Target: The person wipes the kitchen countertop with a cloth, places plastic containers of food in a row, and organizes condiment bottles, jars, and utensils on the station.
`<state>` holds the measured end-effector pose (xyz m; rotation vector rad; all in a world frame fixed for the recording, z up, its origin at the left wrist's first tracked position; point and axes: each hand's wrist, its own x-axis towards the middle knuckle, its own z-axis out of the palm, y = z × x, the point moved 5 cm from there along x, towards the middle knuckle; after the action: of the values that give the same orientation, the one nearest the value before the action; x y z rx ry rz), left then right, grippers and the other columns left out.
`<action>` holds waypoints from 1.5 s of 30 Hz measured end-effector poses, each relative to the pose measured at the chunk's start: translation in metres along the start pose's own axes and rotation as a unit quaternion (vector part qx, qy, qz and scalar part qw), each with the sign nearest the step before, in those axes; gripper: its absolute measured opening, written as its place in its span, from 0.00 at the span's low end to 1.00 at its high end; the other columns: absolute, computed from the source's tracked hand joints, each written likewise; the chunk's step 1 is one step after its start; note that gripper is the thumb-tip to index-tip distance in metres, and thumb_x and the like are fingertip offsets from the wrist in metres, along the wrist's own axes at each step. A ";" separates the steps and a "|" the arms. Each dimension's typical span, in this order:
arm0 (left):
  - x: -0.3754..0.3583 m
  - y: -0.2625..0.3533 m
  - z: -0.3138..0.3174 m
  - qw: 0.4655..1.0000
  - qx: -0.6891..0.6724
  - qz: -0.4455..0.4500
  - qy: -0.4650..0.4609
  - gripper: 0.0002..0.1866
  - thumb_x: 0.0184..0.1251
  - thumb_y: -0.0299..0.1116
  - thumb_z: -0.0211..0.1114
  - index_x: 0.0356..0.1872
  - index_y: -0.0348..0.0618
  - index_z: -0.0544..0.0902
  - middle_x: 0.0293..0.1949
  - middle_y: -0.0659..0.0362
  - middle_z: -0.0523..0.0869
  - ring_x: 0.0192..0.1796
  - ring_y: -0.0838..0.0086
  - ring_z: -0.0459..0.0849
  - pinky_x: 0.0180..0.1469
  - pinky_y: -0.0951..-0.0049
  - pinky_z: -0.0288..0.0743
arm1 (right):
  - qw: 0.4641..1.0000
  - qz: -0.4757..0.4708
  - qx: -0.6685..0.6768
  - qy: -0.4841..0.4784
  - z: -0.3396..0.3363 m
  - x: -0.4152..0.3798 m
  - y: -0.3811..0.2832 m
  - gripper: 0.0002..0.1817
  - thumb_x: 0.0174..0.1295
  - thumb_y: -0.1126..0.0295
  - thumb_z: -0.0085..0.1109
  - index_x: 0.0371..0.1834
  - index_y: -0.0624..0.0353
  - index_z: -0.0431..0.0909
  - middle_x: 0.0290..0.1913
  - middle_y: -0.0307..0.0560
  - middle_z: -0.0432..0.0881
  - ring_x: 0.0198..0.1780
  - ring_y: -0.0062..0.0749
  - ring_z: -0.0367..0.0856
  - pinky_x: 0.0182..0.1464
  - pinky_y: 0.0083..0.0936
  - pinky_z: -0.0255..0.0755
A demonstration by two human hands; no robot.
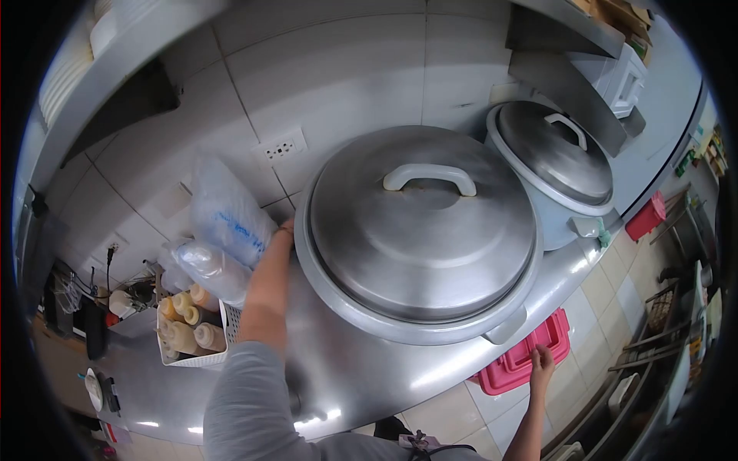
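A very large round cooker with a steel lid (419,230) and a white handle (430,177) stands on the steel counter (361,376) right in front of me. My left hand (285,230) reaches behind the pot's left rim, between it and some clear plastic bags (227,211); only the wrist shows and the fingers are hidden. My right hand (542,359) hangs low at the right, fingers extended, resting on or just over a red plastic box (516,367) below the counter's edge. It holds nothing.
A smaller cooker with a steel lid (553,150) stands behind at the right. A white basket of sauce bottles (188,326) sits left of my arm. A wall socket (280,146) is on the tiled wall. A red bucket (646,217) stands on the floor.
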<state>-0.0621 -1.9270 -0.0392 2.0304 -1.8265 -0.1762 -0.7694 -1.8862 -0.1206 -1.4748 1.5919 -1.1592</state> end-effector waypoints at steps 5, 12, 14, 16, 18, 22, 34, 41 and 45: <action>0.066 -0.050 -0.044 0.868 -0.458 -0.193 -0.016 0.18 0.61 0.41 0.58 0.47 0.41 0.75 0.30 0.60 0.79 0.28 0.79 0.75 0.26 0.78 0.66 | 0.987 0.015 0.142 -0.079 0.055 0.027 -0.091 0.17 0.65 0.62 0.48 0.48 0.65 0.73 0.38 0.46 0.79 0.39 0.28 0.77 0.43 0.22 0.71; 0.145 0.072 -0.151 0.954 -0.247 -0.169 0.030 0.14 0.61 0.39 0.59 0.27 0.38 0.74 0.19 0.62 0.71 0.16 0.80 0.62 0.17 0.75 0.54 | 0.927 0.126 0.323 -0.143 0.129 0.095 -0.160 0.30 0.67 0.48 0.35 0.64 0.60 0.60 0.62 0.49 0.66 0.63 0.35 0.62 0.62 0.27 0.55; 0.166 0.084 -0.152 0.949 -0.253 -0.181 0.057 0.15 0.61 0.39 0.58 0.26 0.36 0.74 0.20 0.61 0.72 0.16 0.78 0.63 0.16 0.74 0.55 | 0.931 0.160 0.302 -0.127 0.136 0.098 -0.155 0.29 0.68 0.50 0.36 0.64 0.60 0.59 0.62 0.49 0.65 0.62 0.35 0.63 0.62 0.26 0.56; 0.175 0.092 -0.150 0.943 -0.244 -0.209 0.092 0.16 0.62 0.38 0.57 0.27 0.32 0.74 0.22 0.58 0.75 0.17 0.74 0.67 0.17 0.71 0.61 | 0.956 0.031 0.205 -0.205 0.152 0.102 -0.144 0.28 0.67 0.54 0.39 0.65 0.62 0.57 0.62 0.48 0.64 0.62 0.32 0.62 0.62 0.23 0.56; 0.177 0.104 -0.146 0.945 -0.229 -0.202 0.118 0.16 0.62 0.39 0.57 0.28 0.32 0.74 0.22 0.57 0.75 0.17 0.74 0.69 0.18 0.71 0.62 | 0.946 0.047 0.267 -0.179 0.152 0.092 -0.141 0.27 0.67 0.57 0.40 0.65 0.62 0.57 0.62 0.48 0.65 0.61 0.31 0.62 0.62 0.23 0.56; 0.181 0.113 -0.146 0.955 -0.205 -0.193 0.097 0.16 0.62 0.39 0.57 0.32 0.31 0.74 0.23 0.57 0.75 0.18 0.73 0.71 0.19 0.70 0.64 | 0.956 -0.069 0.244 -0.150 0.151 0.039 -0.164 0.28 0.67 0.59 0.39 0.66 0.62 0.51 0.65 0.50 0.57 0.65 0.35 0.55 0.66 0.26 0.49; 0.245 0.225 -0.125 0.975 -0.146 -0.032 0.164 0.19 0.60 0.42 0.58 0.36 0.31 0.76 0.35 0.42 0.80 0.42 0.51 0.78 0.44 0.61 0.70 | 0.962 -0.043 0.214 -0.163 0.167 -0.103 -0.176 0.45 0.54 0.62 0.59 0.68 0.64 0.40 0.67 0.56 0.46 0.68 0.48 0.46 0.66 0.37 0.47; 0.196 0.378 -0.141 0.875 -0.456 0.135 0.088 0.09 0.67 0.36 0.54 0.35 0.40 0.74 0.23 0.66 0.71 0.17 0.87 0.60 0.17 0.83 0.53 | 0.962 -0.069 0.200 -0.172 0.190 -0.112 -0.173 0.53 0.51 0.61 0.64 0.69 0.63 0.32 0.70 0.61 0.36 0.71 0.52 0.38 0.65 0.41 0.51; 0.122 0.450 -0.159 0.850 -0.475 0.228 -0.022 0.08 0.68 0.34 0.52 0.39 0.40 0.74 0.24 0.69 0.70 0.18 0.91 0.57 0.17 0.86 0.50 | 0.961 -0.093 0.202 -0.164 0.189 -0.111 -0.178 0.52 0.51 0.61 0.64 0.69 0.63 0.34 0.70 0.61 0.37 0.71 0.52 0.37 0.65 0.40 0.51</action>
<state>-0.4054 -2.0414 0.2957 0.8921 -1.6716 -0.8013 -0.5128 -1.8020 -0.0396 -1.4664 0.9431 -1.1852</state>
